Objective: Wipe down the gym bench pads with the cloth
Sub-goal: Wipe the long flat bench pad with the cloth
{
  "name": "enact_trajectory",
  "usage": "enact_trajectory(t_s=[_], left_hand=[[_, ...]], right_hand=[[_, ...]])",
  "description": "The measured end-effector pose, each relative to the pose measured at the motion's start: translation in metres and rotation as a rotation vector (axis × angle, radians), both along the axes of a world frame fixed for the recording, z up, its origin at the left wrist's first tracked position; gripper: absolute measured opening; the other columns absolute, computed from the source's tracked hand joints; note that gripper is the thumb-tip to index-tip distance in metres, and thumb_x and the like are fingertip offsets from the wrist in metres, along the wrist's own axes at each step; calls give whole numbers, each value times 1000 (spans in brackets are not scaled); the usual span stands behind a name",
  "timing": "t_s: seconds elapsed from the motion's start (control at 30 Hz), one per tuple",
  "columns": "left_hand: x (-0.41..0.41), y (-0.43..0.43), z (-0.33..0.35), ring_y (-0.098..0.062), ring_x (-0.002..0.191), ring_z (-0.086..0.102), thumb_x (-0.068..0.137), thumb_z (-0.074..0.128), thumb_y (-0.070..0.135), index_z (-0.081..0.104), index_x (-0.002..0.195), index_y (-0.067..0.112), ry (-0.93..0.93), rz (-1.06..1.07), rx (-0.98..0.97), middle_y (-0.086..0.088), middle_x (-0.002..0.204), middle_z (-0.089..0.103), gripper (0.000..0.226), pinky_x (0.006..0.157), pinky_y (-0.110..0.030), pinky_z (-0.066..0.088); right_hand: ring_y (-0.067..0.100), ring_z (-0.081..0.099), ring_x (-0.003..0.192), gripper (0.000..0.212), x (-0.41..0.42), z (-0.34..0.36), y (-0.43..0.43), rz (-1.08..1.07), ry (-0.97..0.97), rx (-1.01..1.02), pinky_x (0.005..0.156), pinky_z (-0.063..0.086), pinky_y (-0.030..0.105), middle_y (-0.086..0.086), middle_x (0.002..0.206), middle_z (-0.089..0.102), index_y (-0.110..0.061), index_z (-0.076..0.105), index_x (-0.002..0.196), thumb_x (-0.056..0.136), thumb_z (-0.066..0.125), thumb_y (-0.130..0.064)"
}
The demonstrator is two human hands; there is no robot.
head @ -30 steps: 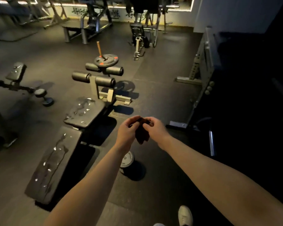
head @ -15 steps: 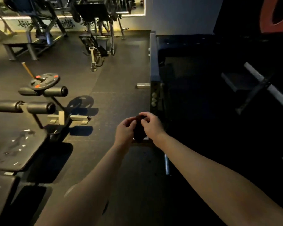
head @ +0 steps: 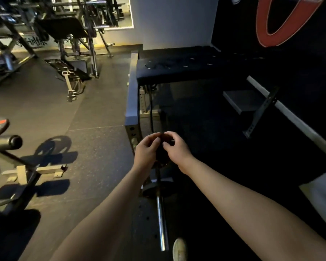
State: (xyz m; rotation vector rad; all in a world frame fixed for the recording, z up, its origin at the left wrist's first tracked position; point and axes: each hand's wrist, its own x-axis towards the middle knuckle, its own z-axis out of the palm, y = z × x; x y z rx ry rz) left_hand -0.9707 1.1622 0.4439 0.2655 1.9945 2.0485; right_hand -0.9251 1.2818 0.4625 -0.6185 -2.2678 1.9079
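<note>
Cloth (head: 160,150), small and dark, is bunched between the left hand (head: 146,152) and right hand (head: 176,150), whose curled fingers (head: 172,136) pinch its top edge in mid-air. It looks soft, light and limp, best spread flat under a palm. Ahead, well apart, the bench pad (head: 177,69) shows wet droplets, not yet wiped.

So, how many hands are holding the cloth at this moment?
2. The left hand grips the dark cloth from its left side, the right hand from its right side.
</note>
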Motion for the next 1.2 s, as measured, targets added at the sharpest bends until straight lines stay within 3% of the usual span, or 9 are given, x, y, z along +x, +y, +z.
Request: enact_trajectory(t_s=[0.1, 0.2, 0.33, 0.47, 0.63, 0.77, 0.9, 1.07, 1.2], left_hand=[[-45, 43, -7, -14, 98, 72, 101, 59, 15, 67, 123, 20, -25, -16, 49, 1, 108, 74, 25, 70, -24, 57], [-89, 85, -9, -4, 95, 70, 101, 56, 11, 63, 127, 19, -31, -12, 42, 1, 111, 71, 28, 70, -17, 55], [-147, 139, -10, -15, 103, 69, 103, 55, 16, 61, 131, 22, -94, -8, 10, -4, 120, 68, 30, 78, -27, 59], [-197, 188, -6, -18, 103, 69, 103, 54, 16, 61, 130, 22, -83, 36, -14, -2, 117, 68, 29, 73, -27, 59], [-269, 249, -18, -19, 103, 70, 99, 56, 11, 69, 118, 24, 26, 159, -75, 0, 109, 73, 26, 93, -48, 58], [-324, 309, -17, -17, 102, 71, 98, 57, 8, 72, 113, 24, 41, 251, -49, 0, 106, 75, 26, 95, -46, 57], [-373, 359, -8, -19, 103, 70, 97, 55, 4, 71, 116, 16, 59, 310, -41, -4, 108, 74, 27, 96, -47, 56], [-426, 390, 6, -13, 102, 69, 98, 54, 3, 70, 117, 15, 73, 470, -17, 2, 106, 71, 28, 90, -34, 57], [-469, 396, 8, -9, 95, 70, 97, 53, 1, 71, 115, 13, 71, 533, -8, 0, 104, 73, 28, 77, -21, 55]], right_hand=[[17, 54, 117, 36, -49, -5, 43, -34, -2, 39, 94, 50, 33, 0, 126, 57, -24, 54, 134, 101, 54, -12], [17, 54, 116, 37, -94, -6, 83, -31, -2, 44, 83, 49, 26, 0, 128, 57, -25, 53, 136, 101, 54, -13], [15, 53, 112, 36, -145, 0, 135, -38, -11, 16, 75, 48, 21, -3, 126, 55, -27, 54, 135, 101, 54, -15], [15, 53, 113, 36, -196, 2, 181, 6, 4, -7, 83, 51, 28, -3, 126, 53, -28, 52, 136, 102, 53, -15], [17, 55, 114, 33, -272, -10, 244, 92, 40, -34, 82, 51, 27, 0, 126, 56, -35, 54, 128, 102, 51, -14], [19, 55, 117, 40, -336, -16, 310, 197, 12, -16, 76, 50, 24, 3, 134, 54, -38, 50, 135, 101, 51, -16], [19, 53, 121, 49, -393, -14, 363, 291, 8, 57, 87, 47, 28, 2, 139, 51, -40, 41, 141, 100, 52, -16], [20, 51, 124, 53, -463, -4, 385, 394, 45, 62, 97, 47, 33, 1, 140, 49, -40, 38, 144, 99, 52, -13], [20, 55, 119, 45, -516, -7, 391, 432, 55, 56, 100, 52, 43, 1, 130, 54, -41, 46, 130, 97, 54, -12]])
